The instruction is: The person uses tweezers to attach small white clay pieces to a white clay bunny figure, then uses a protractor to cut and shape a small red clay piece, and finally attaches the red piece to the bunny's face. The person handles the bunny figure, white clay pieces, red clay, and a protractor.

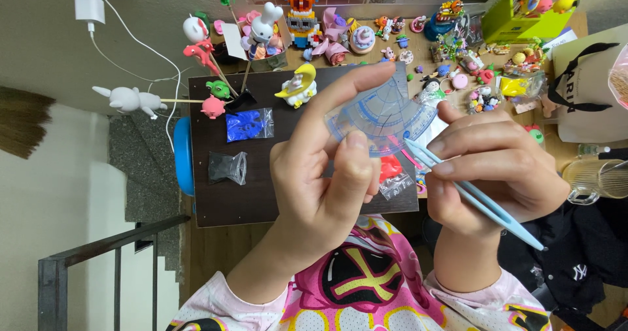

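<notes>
My left hand (324, 174) pinches a clear bluish fan-shaped plastic piece (386, 112) between thumb and fingers, holding it up above a dark brown board (216, 193). To its right, my right hand (494, 174) grips light blue tweezers (471, 197), whose tips touch the lower right edge of the clear piece. A small clear bag with red bits (392, 174) lies on the board just under the two hands.
On the board lie a bag of blue pieces (248, 124), a bag of dark pieces (227, 167) and a yellow and white figure (297, 86). Many small toy figures crowd the wooden table behind. A paper bag (589, 89) and a clear cup (598, 177) stand at the right.
</notes>
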